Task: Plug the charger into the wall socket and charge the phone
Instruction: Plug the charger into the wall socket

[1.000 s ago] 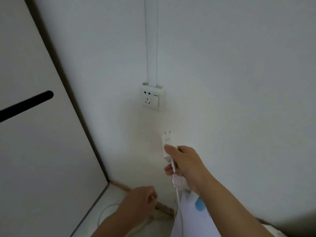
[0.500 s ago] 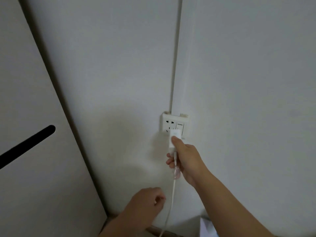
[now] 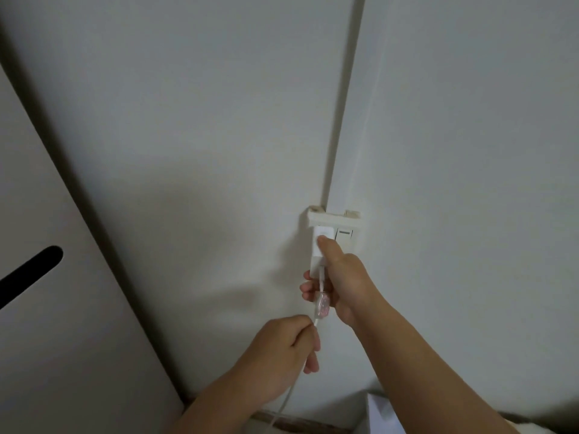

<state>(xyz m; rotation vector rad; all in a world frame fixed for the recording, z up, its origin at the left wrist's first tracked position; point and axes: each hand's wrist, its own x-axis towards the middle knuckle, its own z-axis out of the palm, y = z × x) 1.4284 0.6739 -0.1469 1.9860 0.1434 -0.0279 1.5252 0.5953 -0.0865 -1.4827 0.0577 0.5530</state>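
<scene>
The right hand (image 3: 343,283) grips the white charger (image 3: 319,252) against the wall socket (image 3: 336,234), index finger along its back, while the left hand (image 3: 280,358) pinches its white cable (image 3: 289,393); no writing is legible.

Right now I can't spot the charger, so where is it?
The charger sits centre-right in the head view, pressed against the wall socket left of its switch, held by the right hand.

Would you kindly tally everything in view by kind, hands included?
Hands: 2, left and right
Charger: 1
Cable: 1
Wall socket: 1
Total: 5
</scene>
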